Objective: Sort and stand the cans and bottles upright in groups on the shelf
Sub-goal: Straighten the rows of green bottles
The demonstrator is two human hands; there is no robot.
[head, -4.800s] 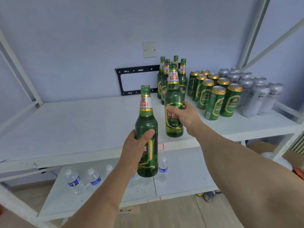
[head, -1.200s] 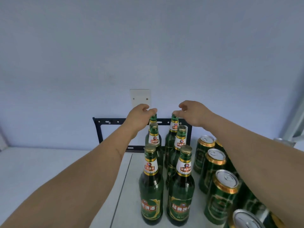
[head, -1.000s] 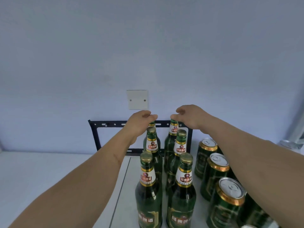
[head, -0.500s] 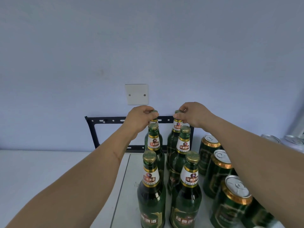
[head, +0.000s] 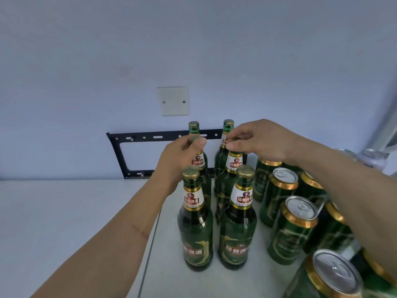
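The green glass bottles (head: 236, 220) stand upright in two short rows of three on the white shelf (head: 64, 222), running from near its front edge back to the wall; just to their right stand the green cans (head: 292, 231) with gold rims, and silver cans (head: 373, 157) sit toward the right back corner. The left hand (head: 182, 155) has thumb and fingers closed narrowly on the cap of the middle bottle of the left row (head: 198, 163); the right hand (head: 260, 140) pinches the cap of the middle bottle of the right row (head: 234, 166) the same way. By my judgement these bottles are heavy if full, rigid, smooth and breakable, and tall enough to tip against their neighbours; a cap pinch suits only small nudges, and lifting calls for a full grip round the body or the shoulder below the neck label. The cans are stiff but dent easily, best taken round the side.

Half a second ago both hands were on the rear pair of bottles by the wall; now they have drawn back to the middle pair, and the rear caps stand free. The view has tilted slightly downward, showing more of the front bottles.
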